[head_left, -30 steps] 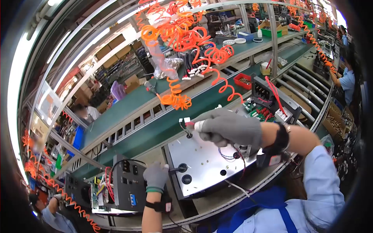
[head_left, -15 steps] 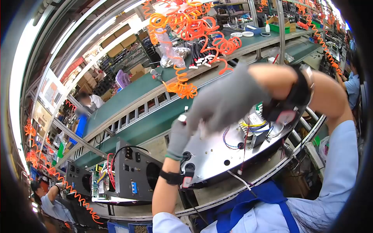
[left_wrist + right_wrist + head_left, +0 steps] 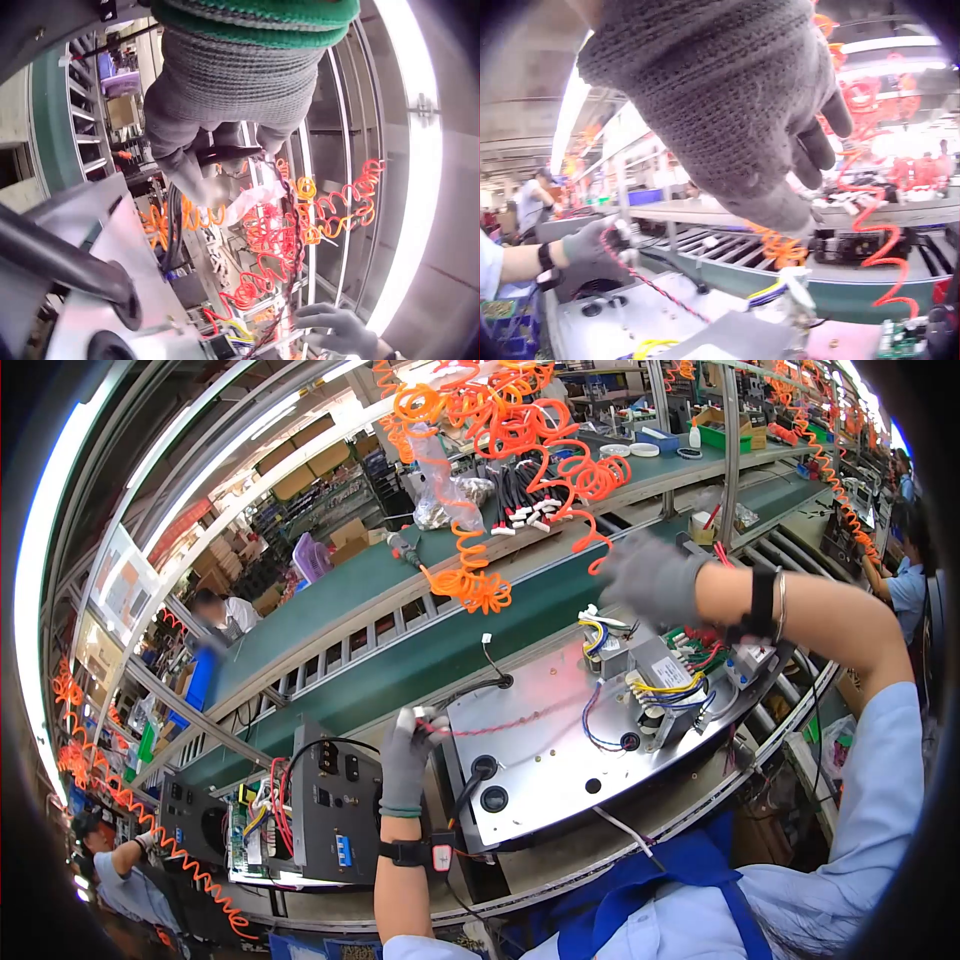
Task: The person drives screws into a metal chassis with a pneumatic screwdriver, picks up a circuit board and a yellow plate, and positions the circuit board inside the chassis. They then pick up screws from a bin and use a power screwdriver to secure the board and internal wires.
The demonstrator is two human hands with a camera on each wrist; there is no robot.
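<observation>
My gloved left hand (image 3: 405, 765) pinches the end of a red-and-black twisted wire (image 3: 510, 722), and a small white connector (image 3: 424, 714) shows at its fingertips. The wire runs rightward over a shiny metal panel (image 3: 535, 785) on a dark chassis. In the left wrist view the same twisted wire (image 3: 294, 225) hangs below the fingers. My gloved right hand (image 3: 655, 580) is raised over the chassis's far right part, blurred in the head view. Its fingers are loosely spread and hold nothing in the right wrist view, with the thumb (image 3: 780, 210) apart from them.
A metal box (image 3: 660, 670) with yellow and blue wires sits on the panel's right part. To the left stands a grey unit (image 3: 335, 800) with its side exposed. Behind runs a green conveyor (image 3: 370, 660). Orange coiled hoses (image 3: 480, 585) dangle overhead. A thick black cable (image 3: 466, 795) rises from a panel hole.
The right hand brought a wire end leftward to the left hand, which rose to meet it. The left hand now holds the wire, and the right hand has moved away to the right.
</observation>
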